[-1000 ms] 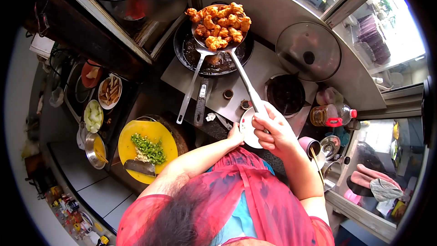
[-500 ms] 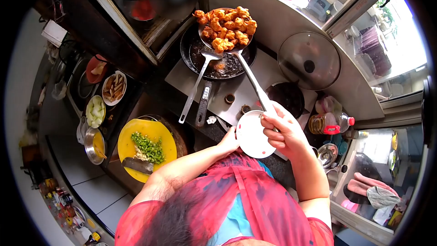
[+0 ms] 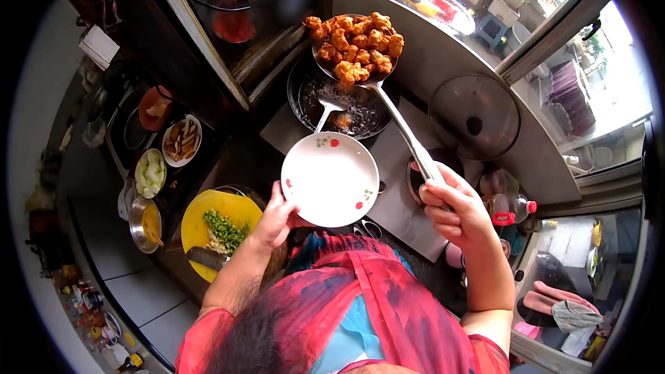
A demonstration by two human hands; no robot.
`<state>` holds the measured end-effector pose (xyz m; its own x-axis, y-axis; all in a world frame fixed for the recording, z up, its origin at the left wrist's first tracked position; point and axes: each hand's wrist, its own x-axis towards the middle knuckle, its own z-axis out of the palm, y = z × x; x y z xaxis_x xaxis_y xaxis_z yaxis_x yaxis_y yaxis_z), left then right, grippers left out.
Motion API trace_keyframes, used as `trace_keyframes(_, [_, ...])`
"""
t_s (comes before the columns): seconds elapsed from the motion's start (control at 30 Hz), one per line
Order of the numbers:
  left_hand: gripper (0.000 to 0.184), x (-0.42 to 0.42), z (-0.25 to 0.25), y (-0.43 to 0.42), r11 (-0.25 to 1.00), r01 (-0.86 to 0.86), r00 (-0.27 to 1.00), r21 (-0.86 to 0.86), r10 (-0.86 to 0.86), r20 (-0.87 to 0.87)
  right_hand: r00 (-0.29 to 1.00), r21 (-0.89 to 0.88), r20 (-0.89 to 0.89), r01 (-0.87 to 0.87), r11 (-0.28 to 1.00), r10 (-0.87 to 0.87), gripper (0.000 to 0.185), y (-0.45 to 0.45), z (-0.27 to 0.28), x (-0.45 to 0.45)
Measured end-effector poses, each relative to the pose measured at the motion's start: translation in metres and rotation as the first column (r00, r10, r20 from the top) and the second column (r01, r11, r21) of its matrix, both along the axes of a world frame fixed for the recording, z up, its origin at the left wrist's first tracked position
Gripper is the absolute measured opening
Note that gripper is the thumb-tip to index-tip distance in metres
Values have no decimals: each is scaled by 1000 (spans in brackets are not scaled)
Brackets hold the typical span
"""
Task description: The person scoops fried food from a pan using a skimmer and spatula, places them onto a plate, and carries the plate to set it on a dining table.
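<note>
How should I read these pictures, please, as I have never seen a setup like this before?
No machine here: a person works bare-handed, seen by one camera worn on the head, looking forward and down. The left hand holds a white dish by its edge. The right hand grips a long-handled ladle, which carries browned pieces over the far part of a dark pan. A spatula rests in the pan. On the left, a yellow board holds chopped greens and a blade.
</note>
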<state>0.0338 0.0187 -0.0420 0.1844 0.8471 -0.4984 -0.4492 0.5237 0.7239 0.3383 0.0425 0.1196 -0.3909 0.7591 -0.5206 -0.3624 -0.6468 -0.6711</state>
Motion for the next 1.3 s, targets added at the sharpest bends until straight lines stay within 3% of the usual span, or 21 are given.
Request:
trace_keyframes(0.33, [45,-15,3,23,969,-234,972,82,236,-15,996,47,50,67,997,-69,31,20,-5,-10])
trace_keyframes(0.5, [32,-22,-4,35,953,-277,959,125,283,-34,998,76,55,18,997,-22,25,27,-9,-4])
trace_keyframes(0.9, [53,-7,-29,63,876,-396,905,277,423,-46,997,84,60,46,995,-51,27,27,-12,1])
trace_keyframes(1.0, [53,14,8,79,926,-347,930,149,360,-78,996,79,71,44,996,-50,27,26,-12,3])
trace_keyframes(1.03, [55,18,8,88,933,-310,939,181,330,-93,996,73,71,42,996,-48,27,26,-12,4])
trace_keyframes(1.13, [73,29,-36,132,899,-334,929,284,365,-62,994,77,100,30,997,-38,27,24,-15,4])
trace_keyframes(1.23, [54,50,-46,178,858,-420,880,297,465,-99,994,76,107,12,997,-20,26,19,-16,6])
trace_keyframes(1.27, [47,52,-62,197,834,-396,874,384,471,-121,993,67,114,6,998,-14,26,18,-16,6])
trace_keyframes(1.3, [59,57,-63,209,829,-407,861,384,488,-141,993,58,121,1,998,-8,25,17,-16,5])
